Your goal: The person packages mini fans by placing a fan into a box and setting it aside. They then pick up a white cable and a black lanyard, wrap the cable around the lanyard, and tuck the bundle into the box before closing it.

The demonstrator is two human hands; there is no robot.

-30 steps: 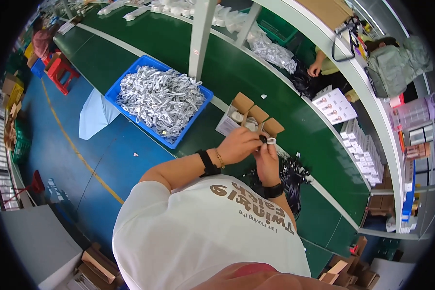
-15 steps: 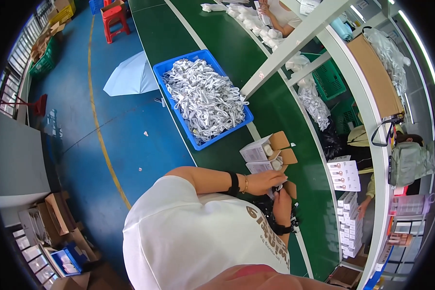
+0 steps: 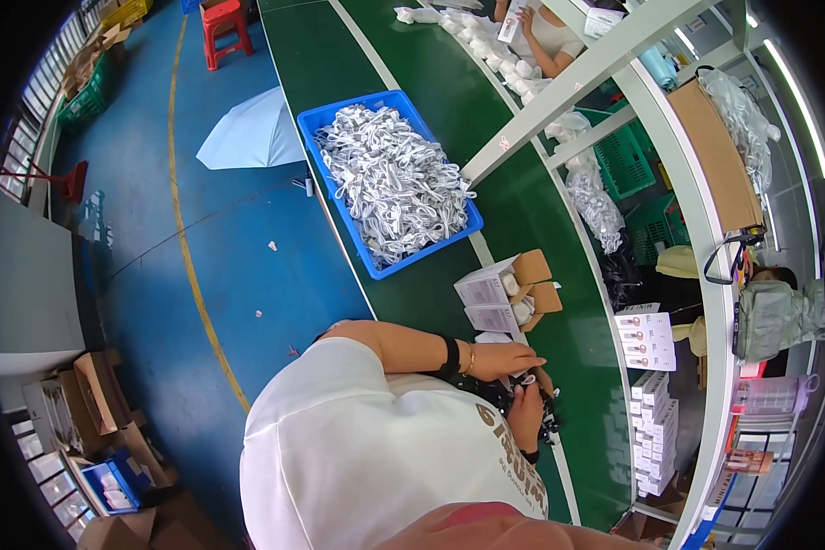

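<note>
My left hand (image 3: 502, 359) reaches across from the left, with fingers bent together just above my right hand (image 3: 525, 417). Between them is a small dark and white item (image 3: 524, 379), too small and covered to name; both hands seem closed on it. A heap of shiny black pieces (image 3: 495, 392) lies beneath and beside my hands, partly hidden by them. Just beyond my left hand stand two open white cartons (image 3: 486, 286) with brown inner flaps and white rounded things inside. Another white carton shows partly behind my left hand, a brown flap by its fingertips.
A blue tray (image 3: 384, 272) heaped with white looped cables stands on the green table (image 3: 486, 92). A white frame post (image 3: 559, 105) slants up from it. Stacked white boxes (image 3: 653, 440) and another person's arm (image 3: 548, 57) are across the table. An open pale blue umbrella (image 3: 255, 133) is at left.
My hands have shifted slightly down and apart, with the left fingers straighter. More of the white carton behind my left hand shows. The whole view has moved a little.
</note>
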